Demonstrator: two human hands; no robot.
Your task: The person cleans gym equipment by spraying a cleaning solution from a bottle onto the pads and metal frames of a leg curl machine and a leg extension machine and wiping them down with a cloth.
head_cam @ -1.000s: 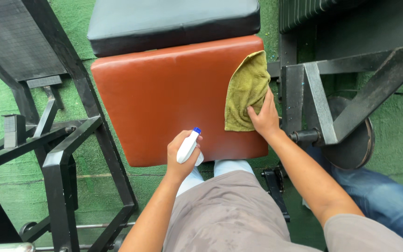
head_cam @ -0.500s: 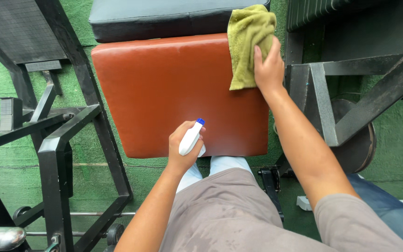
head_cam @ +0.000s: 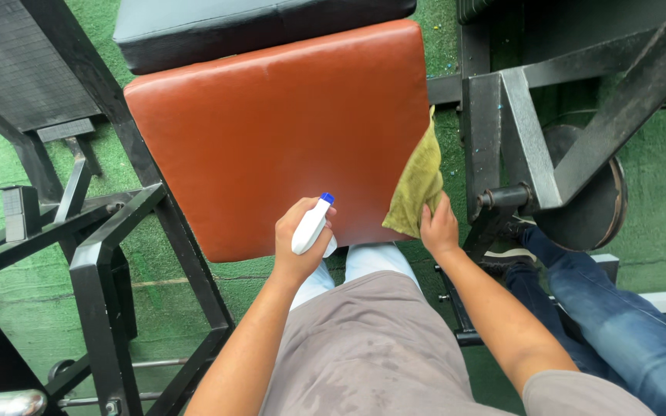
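My left hand (head_cam: 296, 248) grips a white spray bottle (head_cam: 310, 226) with a blue tip, held over the near edge of a reddish-brown padded seat (head_cam: 271, 123). My right hand (head_cam: 438, 229) holds an olive-green cloth (head_cam: 418, 181) against the seat's right side edge, near its front corner. A black pad (head_cam: 248, 27) adjoins the seat at the far side.
Black steel machine frames stand to the left (head_cam: 102, 254) and right (head_cam: 518, 131), with a round weight plate (head_cam: 591, 196) at right. Another person's legs in blue jeans (head_cam: 618, 316) are at lower right. Green turf (head_cam: 9, 162) covers the floor.
My right hand drew the cloth from the seat's far right corner back down along the right edge to the near corner. The left hand with the bottle stayed put.
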